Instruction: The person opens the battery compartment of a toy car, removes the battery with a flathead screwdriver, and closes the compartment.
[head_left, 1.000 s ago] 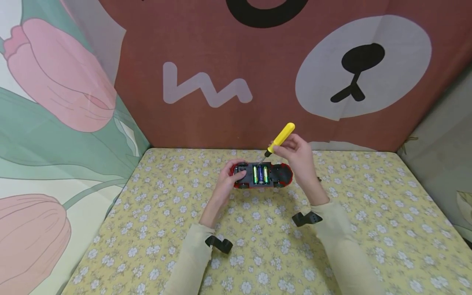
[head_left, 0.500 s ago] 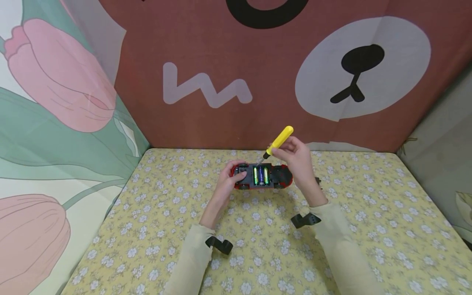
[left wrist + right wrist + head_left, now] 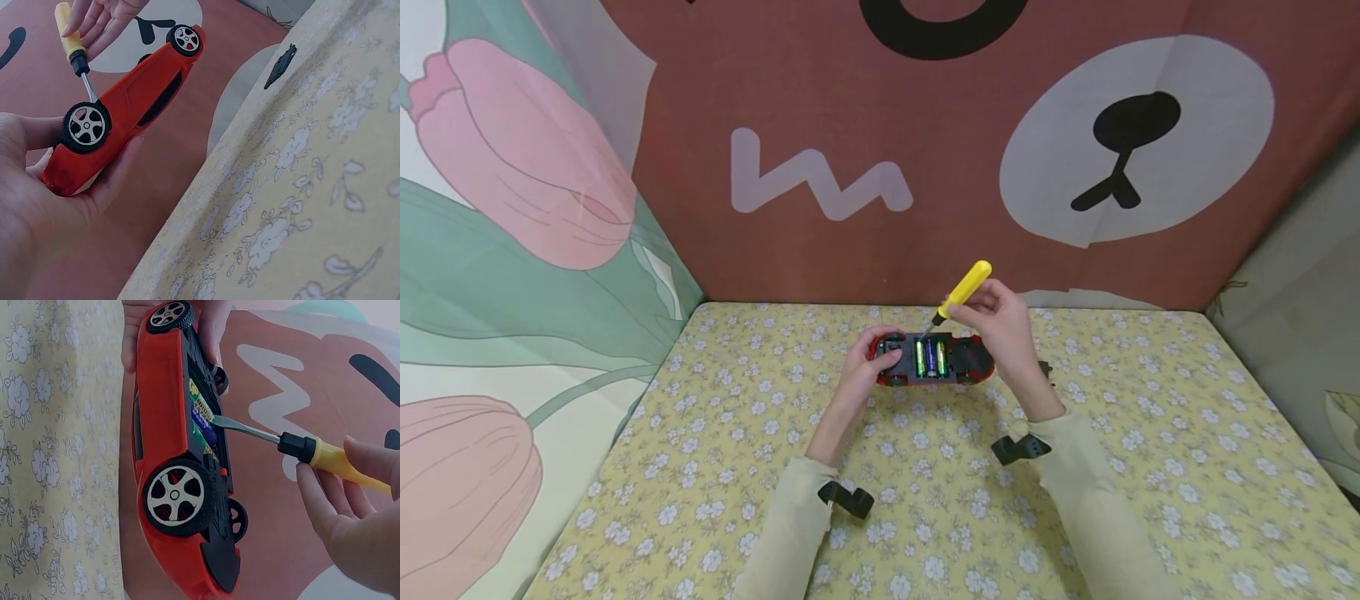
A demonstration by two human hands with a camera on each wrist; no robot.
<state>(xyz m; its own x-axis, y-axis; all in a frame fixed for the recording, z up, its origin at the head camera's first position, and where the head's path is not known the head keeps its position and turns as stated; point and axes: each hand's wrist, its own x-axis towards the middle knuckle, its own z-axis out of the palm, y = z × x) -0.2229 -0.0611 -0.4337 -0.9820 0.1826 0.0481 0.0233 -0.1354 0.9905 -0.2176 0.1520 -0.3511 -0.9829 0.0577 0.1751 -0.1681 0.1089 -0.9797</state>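
A red toy car (image 3: 159,419) is held upside down above the table, its black underside towards the head camera. My left hand (image 3: 854,367) grips one end of it, with the thumb on the underside. Batteries (image 3: 931,357), green and blue, sit side by side in the uncovered battery compartment. My right hand (image 3: 1006,329) holds a flat-blade screwdriver (image 3: 967,286) by its yellow handle, fingers and thumb near the black collar. In the right wrist view the blade (image 3: 240,428) slants down to the compartment's edge, its tip right beside the batteries.
A flat black plastic piece (image 3: 281,66) lies on the table, partly hidden behind my right wrist in the head view. Yellow floral cloth (image 3: 760,467) covers the table. A printed fabric backdrop (image 3: 820,258) rises behind its far edge.
My right hand and the screwdriver have moved slightly down and to the left, the handle tipping lower. The car and my left hand stay almost in place.
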